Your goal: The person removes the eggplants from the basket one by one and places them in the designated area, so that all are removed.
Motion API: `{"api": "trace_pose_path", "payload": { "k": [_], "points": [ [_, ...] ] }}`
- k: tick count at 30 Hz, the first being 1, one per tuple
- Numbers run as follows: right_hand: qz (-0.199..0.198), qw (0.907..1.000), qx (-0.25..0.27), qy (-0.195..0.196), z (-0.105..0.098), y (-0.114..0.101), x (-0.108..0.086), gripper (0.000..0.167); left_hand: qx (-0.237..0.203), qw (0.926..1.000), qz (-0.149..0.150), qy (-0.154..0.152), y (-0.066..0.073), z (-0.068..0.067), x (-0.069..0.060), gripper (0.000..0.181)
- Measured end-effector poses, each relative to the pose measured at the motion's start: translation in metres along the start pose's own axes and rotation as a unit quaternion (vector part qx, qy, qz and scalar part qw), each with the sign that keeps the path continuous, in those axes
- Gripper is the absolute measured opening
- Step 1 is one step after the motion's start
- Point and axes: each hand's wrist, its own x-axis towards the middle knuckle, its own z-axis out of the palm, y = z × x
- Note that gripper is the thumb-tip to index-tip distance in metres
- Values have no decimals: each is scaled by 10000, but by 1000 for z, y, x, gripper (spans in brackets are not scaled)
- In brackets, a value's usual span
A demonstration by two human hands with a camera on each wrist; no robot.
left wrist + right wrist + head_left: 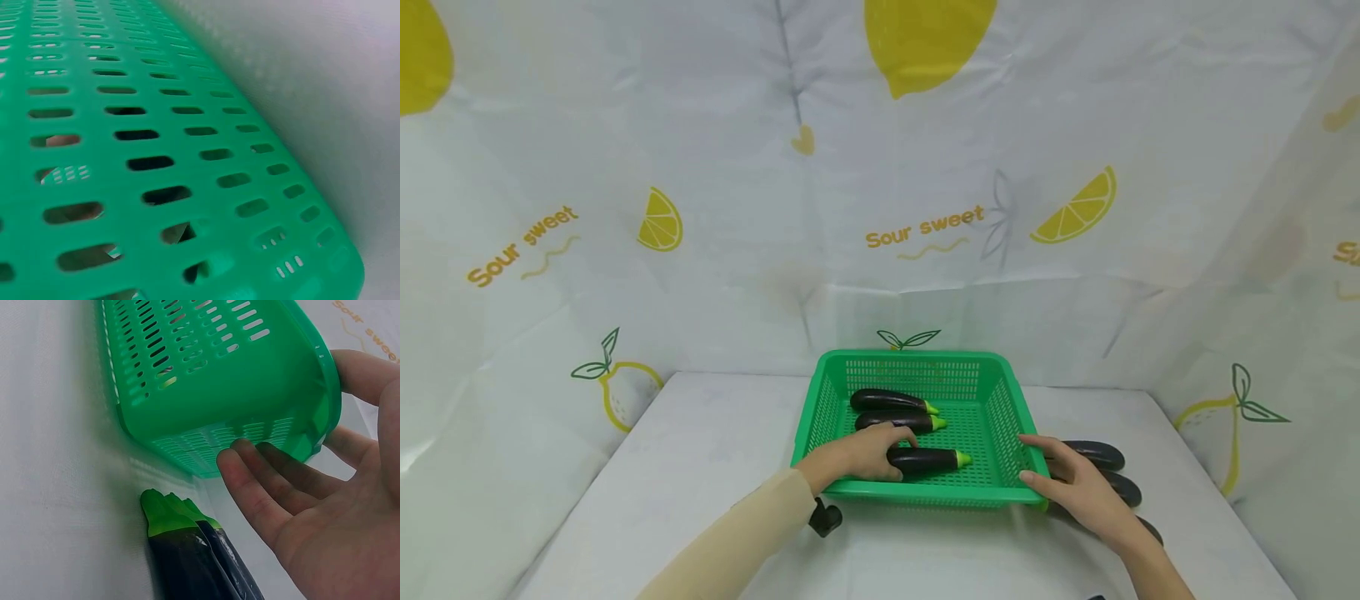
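Observation:
A green plastic basket (925, 495) with slotted walls stands on the table. Inside it, my left hand (867, 452) holds the stem-far end of a dark eggplant (928, 460) with curled fingers. Two more eggplants, a nearer one (891, 422) and a farther one (886, 400), lie behind that hand. My right hand (1084, 493) grips the basket's right rim, thumb and a finger over the edge, its other fingers outside the wall (250, 369). In the left wrist view the basket wall (187, 144) hides most of the left hand and its eggplant.
Right of the basket, partly under the right hand, lie several eggplants (1097, 454), their green caps (165, 515) towards the basket. A black device (825, 518) shows below the left wrist. Lemon-printed white sheeting (760, 250) hangs behind and beside the white table (715, 450).

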Motion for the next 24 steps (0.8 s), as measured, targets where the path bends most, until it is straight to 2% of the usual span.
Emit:
{"api": "trace_pose_path", "payload": {
  "k": [9,15,24],
  "points": [
    [90,10000,4,-2,1,-2,0,67,-401,9986,167,287,1,-11,-8,37],
    [18,10000,0,34,1,-2,1,66,-842,9945,312,532,1,-20,-14,31],
    [-82,10000,-48,5,1,-1,-1,65,-1153,9884,353,919,-6,-19,-21,31]
  ]
}}
